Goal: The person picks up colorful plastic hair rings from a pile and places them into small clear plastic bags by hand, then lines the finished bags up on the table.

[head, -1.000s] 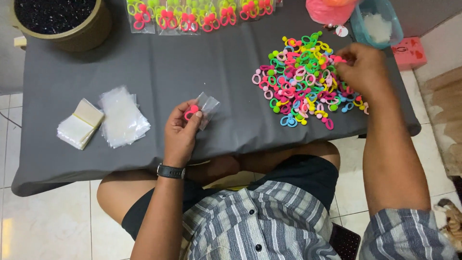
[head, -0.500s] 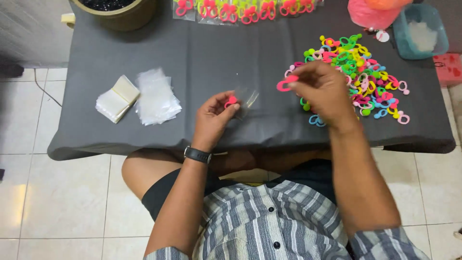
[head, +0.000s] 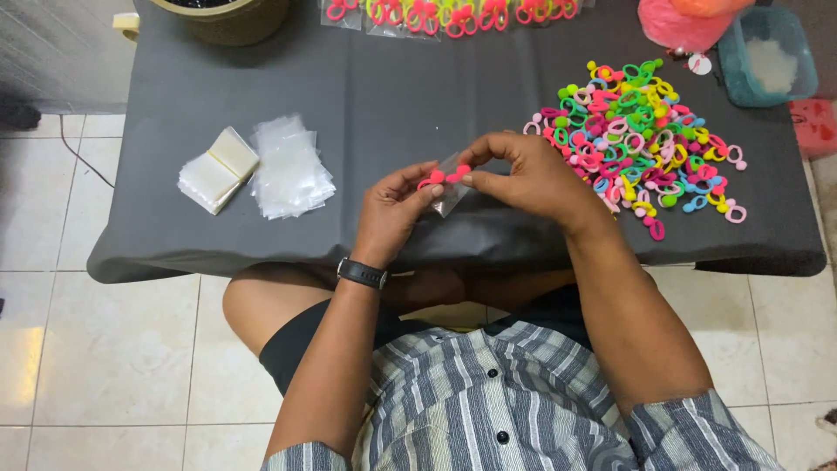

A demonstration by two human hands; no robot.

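Observation:
My left hand (head: 391,215) pinches a small clear plastic bag (head: 450,194) together with a pink hair tie (head: 431,180) above the grey table (head: 410,96). My right hand (head: 530,179) meets it from the right, fingertips closed on a second pink hair tie (head: 459,173) at the bag's mouth. A heap of hair ties (head: 636,135) in pink, green, yellow and blue lies on the table just right of my right hand.
A stack of clear bags (head: 290,167) and a bundle of white cards (head: 217,169) lie at the left. Filled bags of ties (head: 445,13) line the far edge. A tan pot (head: 228,16), a pink bag (head: 676,24) and a teal tub (head: 769,59) stand at the back.
My right hand carried a pink hair tie from the heap leftward to the bag in my left hand. The camera view shifted, so the table appears further right.

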